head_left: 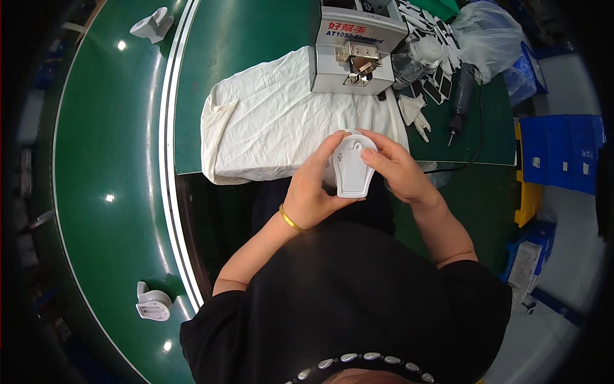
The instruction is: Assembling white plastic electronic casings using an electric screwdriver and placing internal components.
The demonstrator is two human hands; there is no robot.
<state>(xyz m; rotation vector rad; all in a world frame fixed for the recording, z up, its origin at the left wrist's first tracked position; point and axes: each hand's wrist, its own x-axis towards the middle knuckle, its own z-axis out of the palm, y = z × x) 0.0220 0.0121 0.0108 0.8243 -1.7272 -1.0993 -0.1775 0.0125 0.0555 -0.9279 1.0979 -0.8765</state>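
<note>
Open room is offered by the crumpled white cloth (275, 121) on the dark green table (249, 38), far and left of the hands. Farther right, passage is blocked by the grey box-shaped machine (355, 51), with a black electric screwdriver (462, 96) and small plastic parts (425, 77) crowded beside it.

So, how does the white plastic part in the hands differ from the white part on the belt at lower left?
The held white part is gripped by the left hand and right hand, showing a flat, ribbed face. The lower-left part lies untouched on the green belt, showing its slotted end, and looks smaller in the picture. Both are white plastic.
</note>
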